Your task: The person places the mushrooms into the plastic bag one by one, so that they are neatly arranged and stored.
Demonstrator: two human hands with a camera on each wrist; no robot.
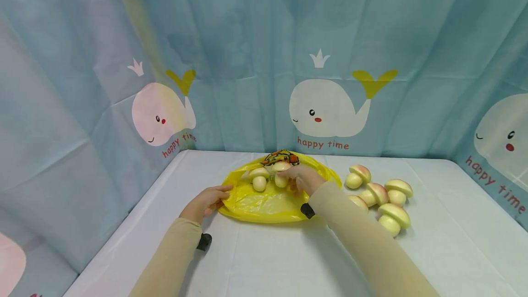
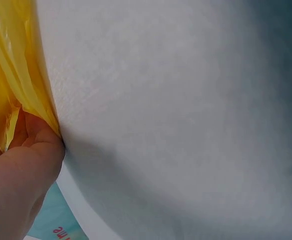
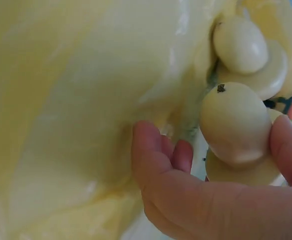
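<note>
Yellow bag (image 1: 264, 217) near far edge of surface (image 1: 264, 260). Left hand (image 1: 206, 201) fingers pinch bag; right hand (image 1: 304, 179) fingers grip mushroom (image 1: 281, 181). Slipping pinch may collapse bag, spilling mushroom.

- A white tabletop (image 1: 264, 260), faintly creased.
- A pale blue curtain (image 1: 243, 58) behind and beside it, hanging in folds.
- A printed white whale (image 1: 326, 109) with a yellow tail, mid-curtain; a small crown (image 1: 319, 59) above, red "happy time" lettering (image 1: 323, 143) below.
- Another whale (image 1: 158, 113) to the left.
- A third whale (image 1: 503, 136), cut off at the right edge.
</note>
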